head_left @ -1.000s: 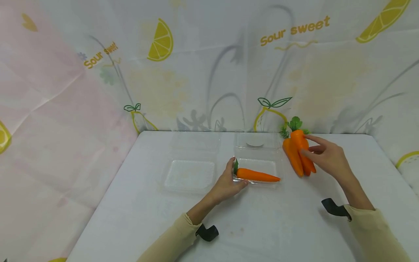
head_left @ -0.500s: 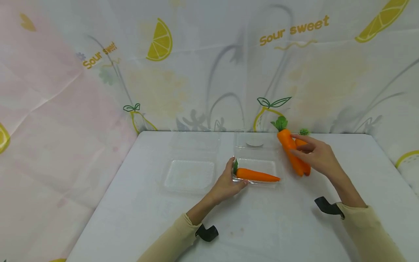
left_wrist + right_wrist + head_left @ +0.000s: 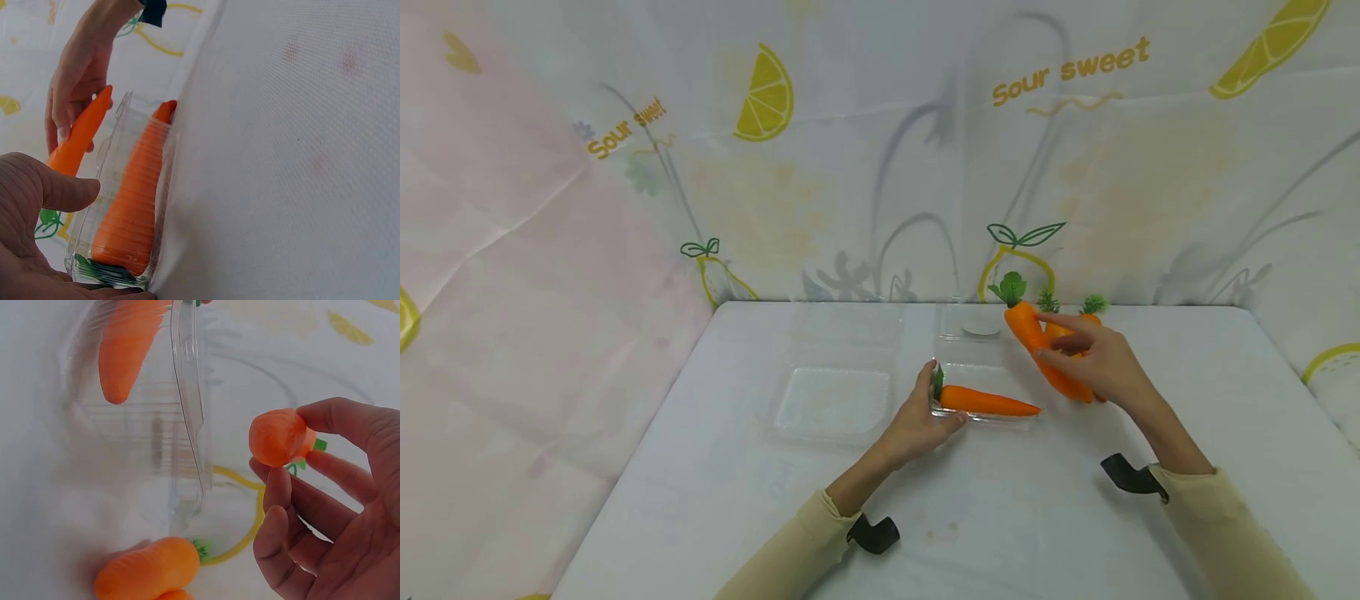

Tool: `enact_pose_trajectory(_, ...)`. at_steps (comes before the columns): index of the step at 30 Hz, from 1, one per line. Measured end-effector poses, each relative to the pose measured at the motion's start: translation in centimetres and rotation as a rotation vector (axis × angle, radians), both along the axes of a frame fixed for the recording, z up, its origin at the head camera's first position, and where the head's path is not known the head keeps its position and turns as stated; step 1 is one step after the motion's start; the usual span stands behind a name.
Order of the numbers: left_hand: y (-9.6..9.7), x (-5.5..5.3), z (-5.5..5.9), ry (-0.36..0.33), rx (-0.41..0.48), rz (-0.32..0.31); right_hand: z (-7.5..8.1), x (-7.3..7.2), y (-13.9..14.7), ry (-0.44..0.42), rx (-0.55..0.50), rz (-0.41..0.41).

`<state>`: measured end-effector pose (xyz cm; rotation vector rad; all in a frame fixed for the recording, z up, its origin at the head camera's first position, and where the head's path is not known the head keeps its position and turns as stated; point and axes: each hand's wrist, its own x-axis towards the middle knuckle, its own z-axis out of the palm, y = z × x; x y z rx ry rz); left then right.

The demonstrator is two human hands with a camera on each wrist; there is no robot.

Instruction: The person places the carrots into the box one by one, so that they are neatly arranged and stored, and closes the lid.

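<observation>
My left hand (image 3: 921, 425) grips the left end of a transparent plastic box (image 3: 1015, 422), thumb at its front, in the head view. Inside lies an orange carrot (image 3: 988, 401), its green top towards that hand; the left wrist view shows this carrot (image 3: 134, 200) through the ribbed wall. With thumb and fingers my right hand (image 3: 1101, 362) holds a second carrot (image 3: 1024, 323), tilted, leafy top up and left, just right of the box. In the right wrist view the held carrot (image 3: 275, 437) appears apart from the box wall (image 3: 187, 381).
More carrots (image 3: 1056, 331) lie behind the right hand, partly hidden; one carrot (image 3: 150, 569) shows near the box in the right wrist view. A second transparent box (image 3: 833, 404) stands open to the left. The first box's raised lid bears a white oval label (image 3: 981, 325).
My right hand has lifted one carrot off the others and carried it left towards the box. The left hand and the box have stayed in place.
</observation>
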<state>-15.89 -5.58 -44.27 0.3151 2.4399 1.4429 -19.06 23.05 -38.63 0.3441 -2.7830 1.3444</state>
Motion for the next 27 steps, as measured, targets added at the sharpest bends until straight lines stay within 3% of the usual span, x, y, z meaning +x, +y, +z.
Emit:
enact_pose_trajectory(15,0.0,0.1,0.2,-0.004,-0.004,-0.002,-1.2,-0.4,-1.9,0.087,-0.024,0.108)
enact_pose_trajectory(27,0.1,0.0,0.1,-0.018,-0.012,0.002,-1.7,-0.3,-3.0,0.089,0.023,0.154)
